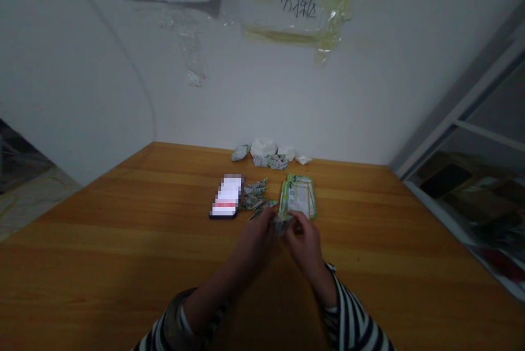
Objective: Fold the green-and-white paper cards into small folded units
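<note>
Because the crumpled wrapper [281,226] seems light and soft, its edge is best for holding, and the left hand [256,235] and right hand [303,237] pinch it narrowly just below the green cards [298,196].

We see a glossy varnished wood worktop [123,220], smooth printed paper cards [298,196], crumpled matt white paper [263,148], and striped cloth sleeves [353,313].

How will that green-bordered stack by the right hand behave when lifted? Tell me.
The green-bordered stack of printed sheets looks thin and papery, so it is probably light and likely to flex if lifted by one edge. Its sheets lie slightly fanned, so a push would probably slide them apart. It lies flat, so rolling seems unlikely.
</note>
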Motion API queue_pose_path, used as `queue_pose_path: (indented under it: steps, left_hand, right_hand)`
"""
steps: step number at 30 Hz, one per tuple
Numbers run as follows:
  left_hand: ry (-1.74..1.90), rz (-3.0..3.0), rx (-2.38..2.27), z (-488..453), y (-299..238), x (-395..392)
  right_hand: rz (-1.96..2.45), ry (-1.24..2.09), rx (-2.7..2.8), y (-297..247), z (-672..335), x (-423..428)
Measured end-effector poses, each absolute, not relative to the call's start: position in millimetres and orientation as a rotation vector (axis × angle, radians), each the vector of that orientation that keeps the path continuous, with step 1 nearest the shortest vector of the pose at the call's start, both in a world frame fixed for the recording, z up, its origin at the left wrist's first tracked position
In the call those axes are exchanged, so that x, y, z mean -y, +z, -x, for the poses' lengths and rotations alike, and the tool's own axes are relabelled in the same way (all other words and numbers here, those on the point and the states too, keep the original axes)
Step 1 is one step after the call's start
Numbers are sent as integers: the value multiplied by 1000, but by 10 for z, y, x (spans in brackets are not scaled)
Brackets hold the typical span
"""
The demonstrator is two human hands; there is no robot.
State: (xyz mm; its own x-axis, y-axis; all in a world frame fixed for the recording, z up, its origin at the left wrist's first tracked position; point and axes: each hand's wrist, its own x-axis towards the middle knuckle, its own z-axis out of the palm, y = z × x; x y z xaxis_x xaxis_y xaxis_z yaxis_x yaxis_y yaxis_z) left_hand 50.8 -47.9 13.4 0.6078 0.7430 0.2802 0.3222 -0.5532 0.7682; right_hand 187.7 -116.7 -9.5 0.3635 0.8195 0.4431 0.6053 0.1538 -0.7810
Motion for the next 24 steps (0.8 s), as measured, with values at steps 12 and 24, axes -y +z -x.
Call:
queue_pose_path:
  steps: [12, 24]
  left_hand:
    - [897, -1906, -729, -530, 103, 417]
    - [646, -1265, -488, -577, 87, 403]
  right_hand:
    - [1450, 122, 1443, -75, -1706, 1238]
    - [1321, 386, 990, -98, -1861, 1151]
